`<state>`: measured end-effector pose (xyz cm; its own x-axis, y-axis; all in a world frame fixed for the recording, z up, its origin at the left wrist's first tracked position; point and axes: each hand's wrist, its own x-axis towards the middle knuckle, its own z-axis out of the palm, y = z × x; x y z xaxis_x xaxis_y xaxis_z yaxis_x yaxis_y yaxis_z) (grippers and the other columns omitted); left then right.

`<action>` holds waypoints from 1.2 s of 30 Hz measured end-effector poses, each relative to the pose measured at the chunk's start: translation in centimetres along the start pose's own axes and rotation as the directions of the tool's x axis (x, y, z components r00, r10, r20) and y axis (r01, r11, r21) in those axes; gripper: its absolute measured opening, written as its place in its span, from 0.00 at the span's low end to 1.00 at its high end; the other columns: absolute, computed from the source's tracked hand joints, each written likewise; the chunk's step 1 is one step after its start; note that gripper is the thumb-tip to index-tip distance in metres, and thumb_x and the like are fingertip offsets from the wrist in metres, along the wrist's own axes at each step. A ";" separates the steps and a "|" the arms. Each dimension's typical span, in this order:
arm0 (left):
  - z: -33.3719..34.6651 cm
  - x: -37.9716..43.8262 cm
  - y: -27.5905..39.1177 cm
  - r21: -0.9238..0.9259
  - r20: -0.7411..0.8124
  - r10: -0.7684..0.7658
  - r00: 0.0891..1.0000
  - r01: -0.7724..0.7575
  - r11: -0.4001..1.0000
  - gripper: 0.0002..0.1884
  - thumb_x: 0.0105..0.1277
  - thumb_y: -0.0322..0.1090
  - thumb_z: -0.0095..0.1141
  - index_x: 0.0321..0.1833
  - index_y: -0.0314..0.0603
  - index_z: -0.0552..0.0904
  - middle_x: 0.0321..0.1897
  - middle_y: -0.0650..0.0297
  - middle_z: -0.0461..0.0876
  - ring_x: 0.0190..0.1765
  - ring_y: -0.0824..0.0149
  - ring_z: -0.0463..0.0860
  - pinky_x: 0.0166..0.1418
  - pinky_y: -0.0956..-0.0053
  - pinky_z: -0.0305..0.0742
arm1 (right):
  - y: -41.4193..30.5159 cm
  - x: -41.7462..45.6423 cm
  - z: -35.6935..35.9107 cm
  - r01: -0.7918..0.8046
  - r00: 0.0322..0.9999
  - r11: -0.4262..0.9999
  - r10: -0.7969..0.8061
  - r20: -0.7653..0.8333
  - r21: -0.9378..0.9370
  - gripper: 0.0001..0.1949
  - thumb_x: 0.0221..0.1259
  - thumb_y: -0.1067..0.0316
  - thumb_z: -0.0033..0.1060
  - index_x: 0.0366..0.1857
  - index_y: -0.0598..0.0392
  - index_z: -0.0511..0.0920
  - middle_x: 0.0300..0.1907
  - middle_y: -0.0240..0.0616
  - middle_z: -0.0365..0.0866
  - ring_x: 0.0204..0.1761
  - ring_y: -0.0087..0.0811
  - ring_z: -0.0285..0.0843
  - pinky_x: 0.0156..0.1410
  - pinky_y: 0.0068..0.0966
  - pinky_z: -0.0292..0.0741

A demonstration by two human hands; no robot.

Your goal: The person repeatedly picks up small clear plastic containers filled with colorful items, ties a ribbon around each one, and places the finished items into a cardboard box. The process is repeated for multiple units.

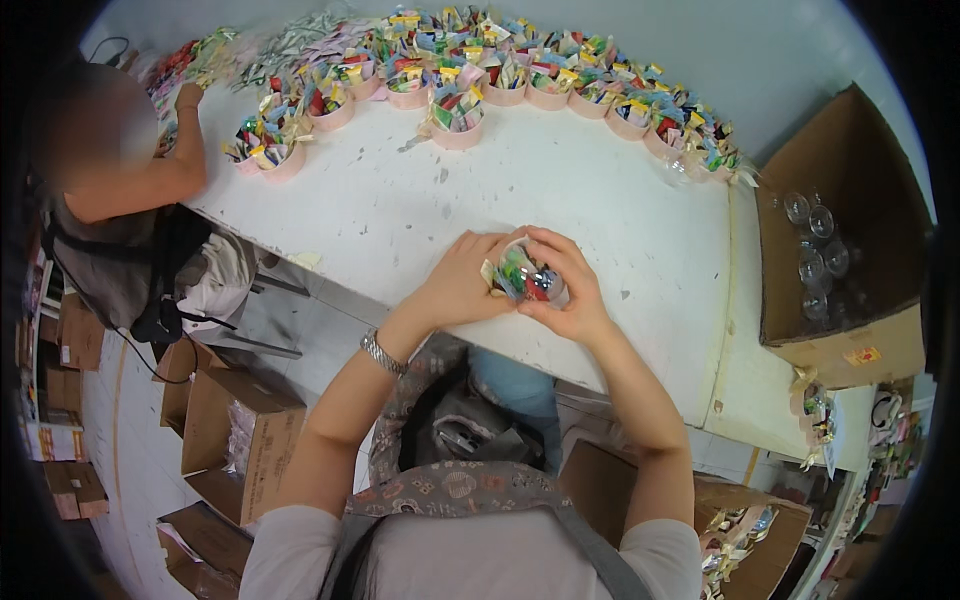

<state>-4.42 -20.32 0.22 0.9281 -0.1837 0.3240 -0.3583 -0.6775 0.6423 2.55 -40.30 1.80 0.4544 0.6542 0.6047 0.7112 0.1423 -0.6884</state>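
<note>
Above the front edge of the white table (517, 180), both my hands hold one small round container filled with colourful wrapped packets (513, 271). A transparent plastic dome (546, 283) covers its side towards my right hand (576, 289), whose fingers and thumb curve around the dome. My left hand (463, 279) supports the other side and hides most of the container's wall. A pale packet corner (487, 274) sticks out near my left fingers. Whether the dome is fully seated, I cannot tell.
Several pink round containers (457, 136) of packets line the table's back. Loose packets (300, 49) lie farther left, near a seated person (112, 165). A cardboard box (847, 172) at right holds transparent domes (821, 222). Open cartons (240, 442) stand on the floor.
</note>
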 end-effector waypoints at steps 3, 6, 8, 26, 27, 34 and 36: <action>0.1 0.8 1.0 0.054 -0.049 0.012 0.999 -0.009 0.998 0.42 0.54 0.49 0.68 0.72 0.42 0.68 0.62 0.57 0.75 0.62 0.51 0.71 0.69 0.58 0.64 | 1.0 0.2 -0.4 0.035 0.999 0.999 -0.034 -0.018 0.031 0.35 0.46 0.65 0.81 0.62 0.53 0.75 0.69 0.48 0.67 0.69 0.48 0.69 0.69 0.41 0.71; 0.4 1.6 1.8 0.106 -0.059 -0.077 0.995 0.083 0.991 0.44 0.54 0.50 0.68 0.74 0.43 0.66 0.61 0.58 0.75 0.62 0.51 0.71 0.69 0.56 0.63 | 2.5 0.4 -0.9 0.115 0.993 0.993 -0.114 -0.022 0.035 0.35 0.45 0.63 0.81 0.62 0.53 0.76 0.68 0.49 0.67 0.69 0.51 0.68 0.69 0.43 0.70; 1.3 1.7 1.7 0.119 -0.043 -0.125 0.991 0.130 0.984 0.47 0.52 0.51 0.69 0.75 0.44 0.64 0.60 0.58 0.75 0.63 0.51 0.71 0.72 0.51 0.60 | 3.0 0.1 -1.2 0.198 0.980 0.980 -0.197 0.025 -0.034 0.35 0.45 0.61 0.82 0.61 0.54 0.76 0.68 0.50 0.67 0.69 0.53 0.67 0.69 0.44 0.70; -1.0 1.5 0.7 -0.448 0.197 -0.204 0.959 0.273 0.851 0.34 0.63 0.31 0.59 0.74 0.35 0.65 0.73 0.50 0.62 0.74 0.53 0.65 0.74 0.61 0.62 | 3.6 -0.1 -1.8 -0.100 0.992 0.995 0.098 -0.074 -0.023 0.32 0.43 0.64 0.81 0.58 0.53 0.77 0.65 0.49 0.67 0.65 0.50 0.71 0.67 0.41 0.73; -0.9 0.9 1.8 -0.460 0.156 -0.246 0.957 0.291 0.839 0.33 0.63 0.31 0.60 0.72 0.36 0.67 0.72 0.51 0.63 0.71 0.55 0.67 0.71 0.63 0.66 | 3.3 0.2 -2.2 -0.091 0.995 0.993 0.088 -0.038 -0.072 0.31 0.43 0.64 0.81 0.57 0.52 0.78 0.64 0.48 0.67 0.65 0.50 0.71 0.66 0.41 0.73; 1.7 0.8 3.3 -0.318 -0.131 -0.340 0.931 0.285 0.904 0.16 0.60 0.32 0.67 0.51 0.39 0.82 0.57 0.58 0.77 0.48 0.61 0.84 0.49 0.70 0.81 | 3.1 1.3 -3.8 -0.157 0.980 0.988 0.156 0.122 0.002 0.27 0.43 0.68 0.81 0.53 0.50 0.81 0.63 0.45 0.67 0.61 0.46 0.73 0.63 0.39 0.74; 2.5 0.6 2.8 -0.370 -0.260 -0.324 0.910 0.216 0.904 0.10 0.59 0.28 0.67 0.44 0.38 0.84 0.52 0.59 0.81 0.44 0.63 0.85 0.45 0.71 0.81 | 3.3 1.5 -3.8 -0.162 0.978 0.987 0.159 0.133 0.013 0.27 0.42 0.68 0.81 0.52 0.50 0.81 0.62 0.44 0.66 0.58 0.44 0.74 0.62 0.37 0.74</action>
<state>-4.58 -24.17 0.48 0.9337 0.2376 0.2678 -0.1614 -0.3882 0.9073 7.59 -41.67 1.93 0.4858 0.7615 0.4290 0.6215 0.0441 -0.7821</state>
